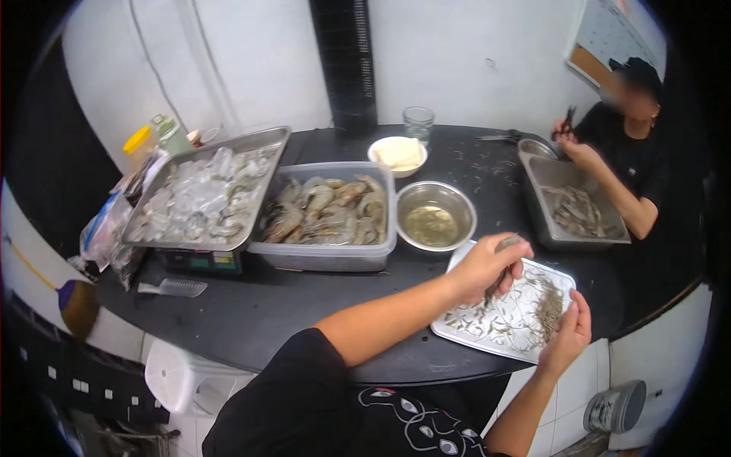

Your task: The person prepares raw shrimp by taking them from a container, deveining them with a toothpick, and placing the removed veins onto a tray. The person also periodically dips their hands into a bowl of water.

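Note:
My left hand is closed around a grey raw shrimp, largely hidden by the fingers. It is over a white tray strewn with thin shrimp legs and feelers, heaped thickest on the right side. At the tray's right edge, my right hand grips the rim. A steel bowl of cloudy yellowish liquid stands just behind the tray. Left of the bowl, whole raw shrimp fill a clear plastic tub.
A tilted steel tray of ice and shrimp rests on a scale. In front lies a cleaver. A white bowl and a drinking glass stand at the back. Across the table a person works over a steel pan of shrimp.

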`<state>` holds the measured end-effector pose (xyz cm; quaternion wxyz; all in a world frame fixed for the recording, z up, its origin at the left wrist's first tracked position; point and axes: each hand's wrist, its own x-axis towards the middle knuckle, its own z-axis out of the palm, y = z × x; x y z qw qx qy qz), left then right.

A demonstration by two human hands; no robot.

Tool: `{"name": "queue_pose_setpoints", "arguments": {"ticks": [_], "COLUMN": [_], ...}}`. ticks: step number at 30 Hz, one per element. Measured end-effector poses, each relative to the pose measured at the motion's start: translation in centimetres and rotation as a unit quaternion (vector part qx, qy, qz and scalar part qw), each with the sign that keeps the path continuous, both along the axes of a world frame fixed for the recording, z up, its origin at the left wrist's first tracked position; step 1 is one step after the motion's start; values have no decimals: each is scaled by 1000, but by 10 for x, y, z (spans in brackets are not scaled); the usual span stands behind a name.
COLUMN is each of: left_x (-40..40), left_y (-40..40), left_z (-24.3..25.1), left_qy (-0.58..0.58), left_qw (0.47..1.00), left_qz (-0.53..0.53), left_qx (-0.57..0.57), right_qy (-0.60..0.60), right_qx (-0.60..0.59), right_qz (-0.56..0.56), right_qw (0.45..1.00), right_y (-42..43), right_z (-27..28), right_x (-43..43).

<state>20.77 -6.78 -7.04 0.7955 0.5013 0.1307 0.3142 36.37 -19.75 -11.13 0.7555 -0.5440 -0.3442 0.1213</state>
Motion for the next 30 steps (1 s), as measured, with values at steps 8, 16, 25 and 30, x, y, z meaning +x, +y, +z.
{"name": "queue_pose_setpoints", "arguments": {"ticks": [8, 16, 25, 30], "left_x": [-147, -232, -249, -250], "left_y": [55, 97, 77, 94], "left_z": [61, 17, 40, 31], "left_qy": [336, 484, 620, 655], "left_qw": [751, 585, 592, 593], "left_qz": [387, 376, 374, 289], "left_qx": [416, 531, 354, 368], "right_qy": [-28, -106, -120, -131], "right_qx": [-47, -39, -62, -51], "right_qz": [-21, -51, -56, -61], "right_qw": [998, 992, 989, 988], "right_y": [-1, -3, -13, -12], "right_z": [-7, -10, -13, -18], "right_x": [14, 13, 21, 23]}}
